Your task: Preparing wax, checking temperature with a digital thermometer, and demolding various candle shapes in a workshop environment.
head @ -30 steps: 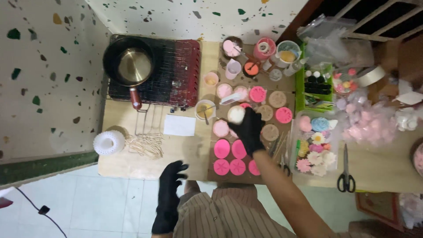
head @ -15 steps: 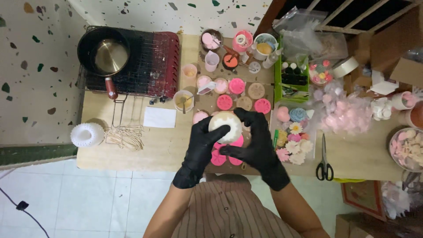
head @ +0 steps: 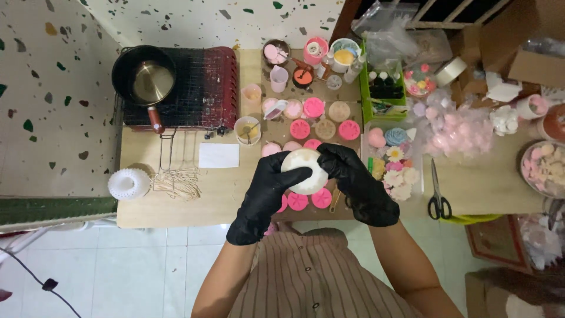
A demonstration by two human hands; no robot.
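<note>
Both my hands wear black gloves and together hold a round cream-white mould (head: pixel 304 170) above the low wooden table (head: pixel 176 206). My left hand (head: pixel 266 191) grips its left side, thumb across the front. My right hand (head: pixel 355 182) curls over its right and top edge. Under the mould lie several round pink moulds (head: pixel 299 202) on brown cardboard, with more pink and tan ones (head: pixel 325 126) farther back.
A dark saucepan (head: pixel 144 76) sits on a black and red wire rack (head: pixel 200 88). Cups and pots of coloured stuff (head: pixel 312 59) stand at the back. Wax flowers in a clear tray (head: pixel 393 168), scissors (head: pixel 437 191), white paper (head: pixel 219 155), a white ribbed holder (head: pixel 128 184).
My right hand lifted the cream mould off the cardboard and brought it toward me. My left hand rose from my lap and took hold of it too. The view shifted slightly.
</note>
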